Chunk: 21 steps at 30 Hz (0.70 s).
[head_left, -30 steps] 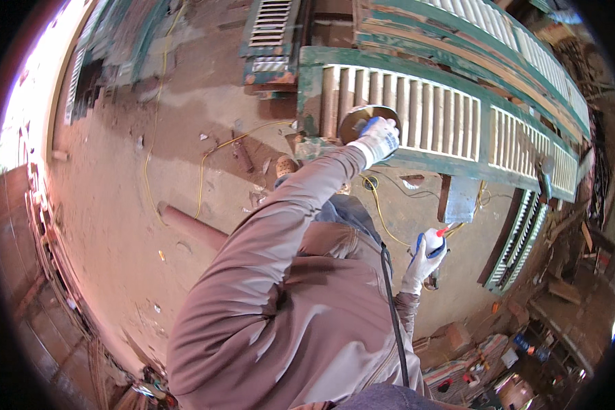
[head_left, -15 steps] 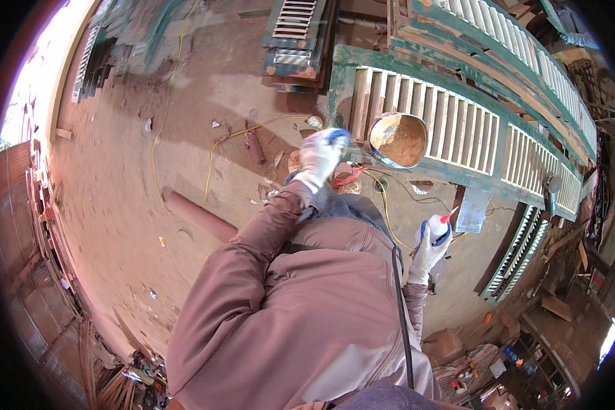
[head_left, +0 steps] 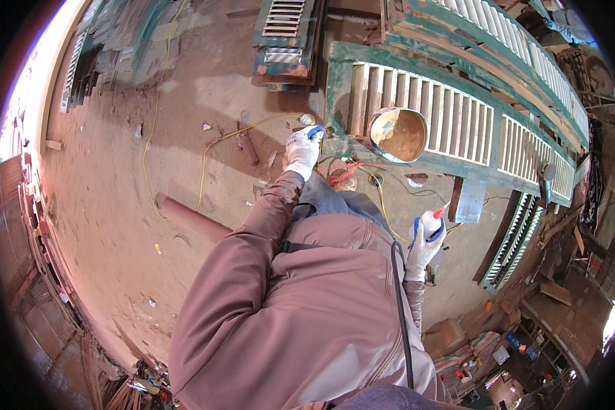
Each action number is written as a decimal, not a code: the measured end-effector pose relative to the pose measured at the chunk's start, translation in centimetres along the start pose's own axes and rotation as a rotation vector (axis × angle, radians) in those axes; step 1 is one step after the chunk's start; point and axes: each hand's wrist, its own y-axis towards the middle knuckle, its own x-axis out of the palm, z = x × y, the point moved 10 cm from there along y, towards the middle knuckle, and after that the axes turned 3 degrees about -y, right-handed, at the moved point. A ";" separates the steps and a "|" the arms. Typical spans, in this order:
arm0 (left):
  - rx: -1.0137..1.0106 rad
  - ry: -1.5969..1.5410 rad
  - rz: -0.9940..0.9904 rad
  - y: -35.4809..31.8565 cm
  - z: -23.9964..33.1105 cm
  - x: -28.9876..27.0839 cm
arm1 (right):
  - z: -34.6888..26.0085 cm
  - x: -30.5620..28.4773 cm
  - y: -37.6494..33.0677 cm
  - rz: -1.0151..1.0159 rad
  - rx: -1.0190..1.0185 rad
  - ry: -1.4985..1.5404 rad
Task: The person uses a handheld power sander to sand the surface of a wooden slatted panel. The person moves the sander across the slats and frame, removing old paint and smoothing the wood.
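The left hand (head_left: 302,152), in a white glove with blue on its fingers, is hanging just beside the near left corner of a green shutter (head_left: 342,89). Its fingers are bending, but I cannot tell if they are pinching something. The right hand (head_left: 424,249), in the same kind of glove, is curling around a white bottle (head_left: 429,221) and gripping it. The bottle is tilting, and its red tip (head_left: 439,213) is pointing up and to the right. It is staying off the shutter, near its front edge.

A round bowl (head_left: 383,127) is sitting on the shutter, over the pale slats (head_left: 451,123). It is holding brown stuff (head_left: 406,134). The bowl is standing to the right of the left hand, and no hand is touching it.

Red cords (head_left: 339,179) are lying near the bowl, lower down. A yellow cord (head_left: 144,164) is winding over the floor (head_left: 109,225) on the left, and a brown tube (head_left: 193,218) is lying there too.
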 end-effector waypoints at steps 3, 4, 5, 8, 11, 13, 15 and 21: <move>0.014 0.150 0.024 -0.2 -0.1 0.7 | 0.2 0.2 -0.4 -0.007 0.000 -0.046; 0.023 0.140 0.034 -0.5 -0.1 0.8 | 0.1 0.4 -0.6 -0.015 -0.004 -0.041; 0.034 0.132 0.043 -0.8 -0.1 1.0 | 0.1 0.6 -0.8 -0.020 -0.006 -0.033; 0.021 0.083 0.032 -1.3 -0.7 1.9 | 0.7 1.0 -0.9 -0.027 -0.013 -0.016; -0.037 0.000 0.045 -1.4 -2.4 2.5 | 1.1 1.5 -1.0 -0.035 -0.028 0.013; -0.098 -0.080 0.095 -1.2 -5.7 1.9 | -0.9 3.1 -1.1 -0.098 0.025 0.107; -0.363 -0.387 -0.033 -1.8 -6.1 4.1 | -1.0 2.9 -1.0 -0.091 0.009 0.081; -0.599 -0.775 0.016 -3.1 -4.6 3.6 | -2.6 4.6 -1.0 -0.155 -0.186 -0.052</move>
